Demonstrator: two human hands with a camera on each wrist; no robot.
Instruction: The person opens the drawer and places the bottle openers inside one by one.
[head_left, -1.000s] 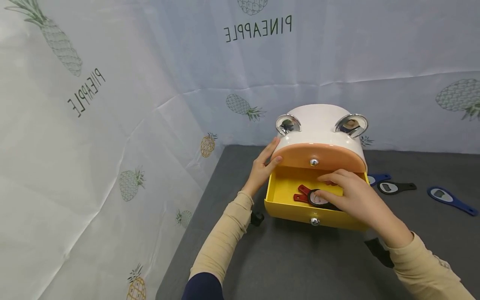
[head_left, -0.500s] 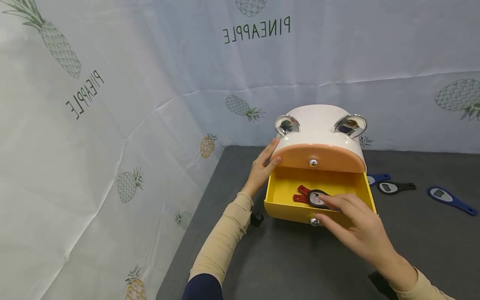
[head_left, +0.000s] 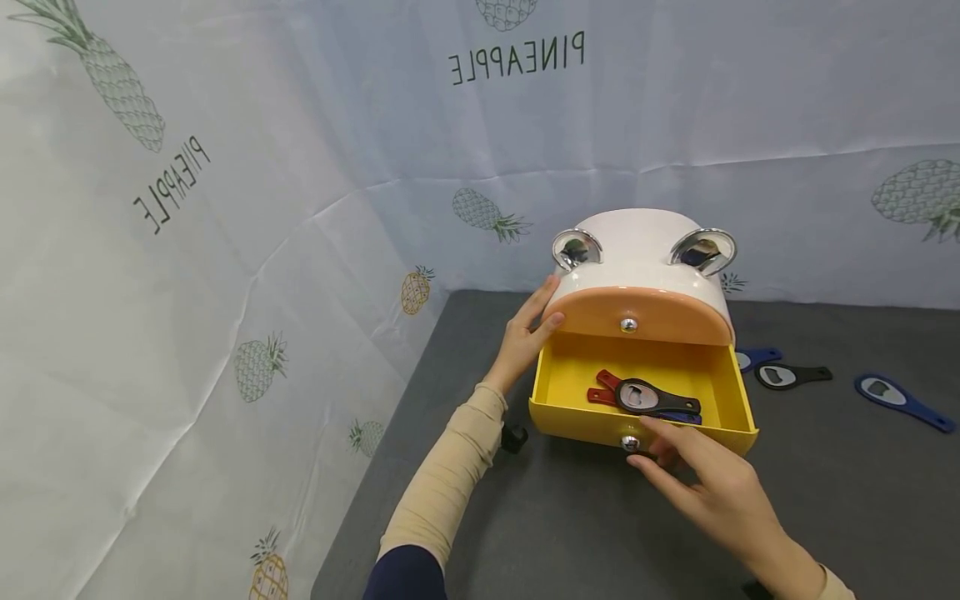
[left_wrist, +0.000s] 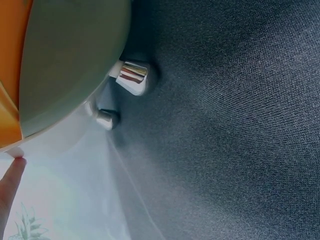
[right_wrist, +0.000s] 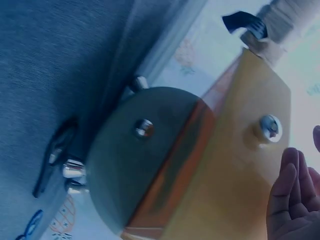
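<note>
In the head view, the left hand (head_left: 525, 335) rests with extended fingers on the side of the white cabinet (head_left: 637, 237), and the right hand (head_left: 716, 487) is near the knob (head_left: 629, 443) of the extended yellow drawer (head_left: 564, 420), where bottle openers (head_left: 637, 397) lie. In the left wrist view, one finger touches the cabinet; in the right wrist view, loosely bent fingers stay apart from the knob

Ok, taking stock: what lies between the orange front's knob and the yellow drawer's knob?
The head view shows the open drawer, holding black, red and blue bottle openers.
</note>
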